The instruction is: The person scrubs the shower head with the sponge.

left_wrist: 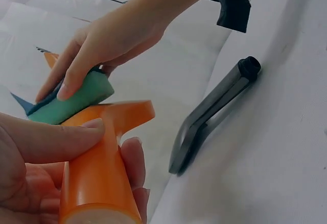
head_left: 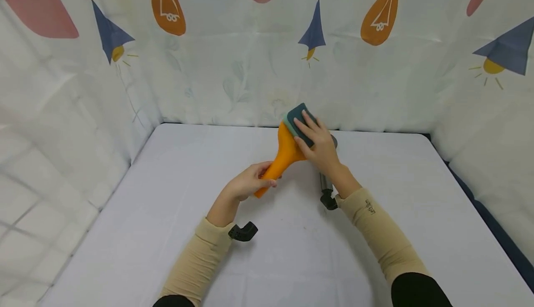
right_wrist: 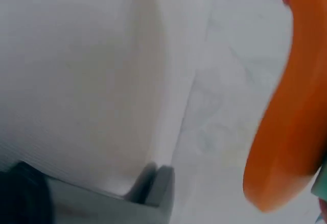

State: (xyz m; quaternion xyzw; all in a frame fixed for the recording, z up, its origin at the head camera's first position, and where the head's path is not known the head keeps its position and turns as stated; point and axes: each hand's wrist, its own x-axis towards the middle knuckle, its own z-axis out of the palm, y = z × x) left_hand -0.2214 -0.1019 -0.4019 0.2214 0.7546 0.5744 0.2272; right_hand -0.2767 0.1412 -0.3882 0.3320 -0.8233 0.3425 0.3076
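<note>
1. Nearest, the handle of the orange tool (head_left: pixel 286 151) is grasped by the left hand (head_left: pixel 250 180), and the tool is held above the white table (head_left: pixel 200 168).
2. To its right, a grey tool (left_wrist: pixel 214 101) is left lying on the table, partly hidden by the right arm in the head view.
3. Beyond, the sponge (head_left: pixel 296 111) is gripped by the right hand (head_left: pixel 321 147); its green side is set against the orange tool's broad head.
4. Wiping appears to be in hand; next, the handle should be kept steady while the sponge is drawn across.
5. Farthest, a patterned curtain (head_left: pixel 258 66) is hung.
</note>
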